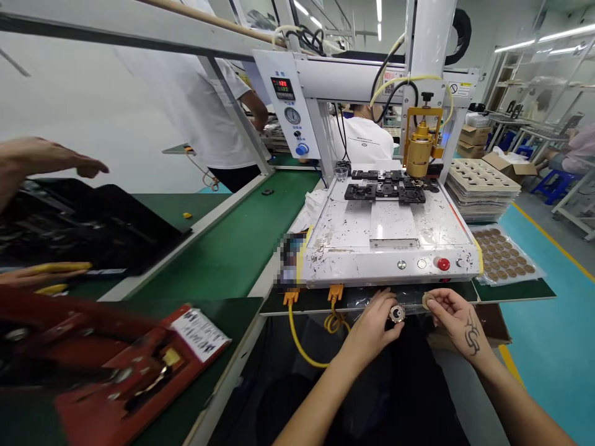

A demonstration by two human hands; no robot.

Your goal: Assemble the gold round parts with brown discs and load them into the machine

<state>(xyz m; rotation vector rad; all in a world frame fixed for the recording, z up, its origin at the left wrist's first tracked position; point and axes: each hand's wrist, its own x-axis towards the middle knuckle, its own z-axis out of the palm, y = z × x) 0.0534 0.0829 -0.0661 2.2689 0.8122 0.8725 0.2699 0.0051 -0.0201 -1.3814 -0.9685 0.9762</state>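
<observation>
Left hand [374, 322] pinched the ring [396, 314]; right hand [453, 313] pinched the disc [426, 301]. Best centred disc over ring before pressing.

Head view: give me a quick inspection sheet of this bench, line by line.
Surface: white machine bed, scuffed and speckled; green conveyor belt alongside.
Job's things: small round metal part in left hand; tan disc pinched in right hand.
Clutter: black fixtures on the bed; bag of tan discs; stacked trays; red tool.
Grippers: both hands close together below the machine's front edge.
Cables: yellow cable hanging from orange plugs.
Surroundings: brass dispensing head; other people's hands at far left.
</observation>
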